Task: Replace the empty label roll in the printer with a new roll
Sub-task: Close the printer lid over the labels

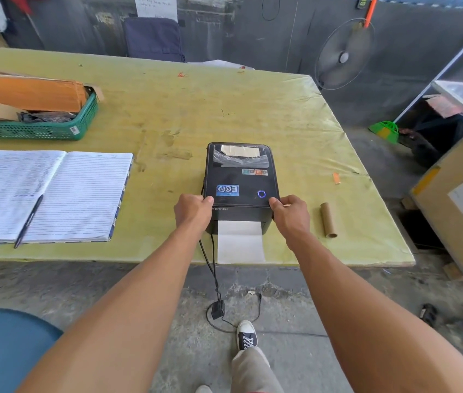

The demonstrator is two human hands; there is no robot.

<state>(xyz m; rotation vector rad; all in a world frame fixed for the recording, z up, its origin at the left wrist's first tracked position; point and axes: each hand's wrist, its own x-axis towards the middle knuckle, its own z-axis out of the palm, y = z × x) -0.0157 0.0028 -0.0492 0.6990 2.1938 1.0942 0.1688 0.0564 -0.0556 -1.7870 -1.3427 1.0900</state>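
A black label printer (240,180) stands near the front edge of the yellow-green table (185,109), its lid down and a blue ring lit on top. A strip of white label paper (240,242) comes out of its front slot and lies on the table. My left hand (193,212) grips the lid's front left corner, thumb on top. My right hand (291,214) grips the front right corner the same way. An empty brown cardboard core (328,220) lies on the table to the right of the printer.
An open lined notebook (54,194) with a pen (28,222) lies at the left. A green basket (40,129) holding boxes sits behind it. The printer's cables (213,279) hang over the table edge to the floor. A cardboard box (460,199) stands at the right.
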